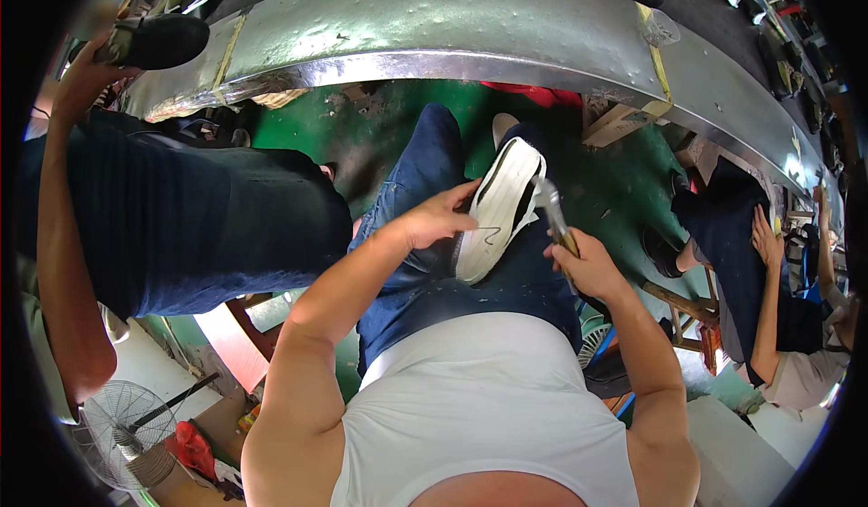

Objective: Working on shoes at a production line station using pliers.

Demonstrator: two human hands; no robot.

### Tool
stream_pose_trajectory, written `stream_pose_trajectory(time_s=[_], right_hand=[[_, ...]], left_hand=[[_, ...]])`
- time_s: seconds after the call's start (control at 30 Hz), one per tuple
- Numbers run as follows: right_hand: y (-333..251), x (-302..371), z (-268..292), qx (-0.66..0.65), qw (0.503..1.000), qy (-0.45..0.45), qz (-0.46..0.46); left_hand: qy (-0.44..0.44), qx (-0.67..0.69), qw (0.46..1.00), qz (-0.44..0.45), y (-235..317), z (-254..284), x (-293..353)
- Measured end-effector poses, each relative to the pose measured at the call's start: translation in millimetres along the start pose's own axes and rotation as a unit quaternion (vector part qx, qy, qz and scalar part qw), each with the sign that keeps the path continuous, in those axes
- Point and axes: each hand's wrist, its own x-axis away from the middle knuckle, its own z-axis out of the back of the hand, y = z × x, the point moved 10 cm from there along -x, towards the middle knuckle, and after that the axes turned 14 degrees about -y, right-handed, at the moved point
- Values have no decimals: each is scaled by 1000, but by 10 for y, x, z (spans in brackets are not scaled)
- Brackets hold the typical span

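A white shoe-shaped piece (484, 252), with black showing along its middle, lies tilted across my thighs. My left hand (436, 217) grips it by its left edge, fingers toward the far end and thumb lower down. A thin dark curved line (492, 235), perhaps a bent wire, runs over the white surface by the thumb; I cannot tell if it is loose. My right hand (589, 265) is closed round the handle of a hammer (557, 220). The metal head is close to the right side of the piece; whether it touches is unclear.
A long metal-covered bench (389, 32) spans the far side. On the left, a person's hand (77, 82) holds a dark shoe (163, 42). Another person sits at right, hand (767, 240) on dark cloth. A wire-guarded fan (127, 430) stands at lower left.
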Motion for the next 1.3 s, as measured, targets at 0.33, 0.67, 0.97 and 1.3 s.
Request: stream_pose_trajectory(time_s=[0.33,0.67,0.97,1.3], right_hand=[[-950,-121,-257,534,821,79,185],[-502,-411,-641,319,945,-60,37],[-1089,-236,-214,499,839,106,190],[-411,-565,60,289,957,28,6]], left_hand=[[84,-96,990,-59,-359,-29,-36],[289,207,934,-32,-761,300,-148],[388,-189,901,-35,-315,381,129],[265,-453,851,-29,133,22,38]])
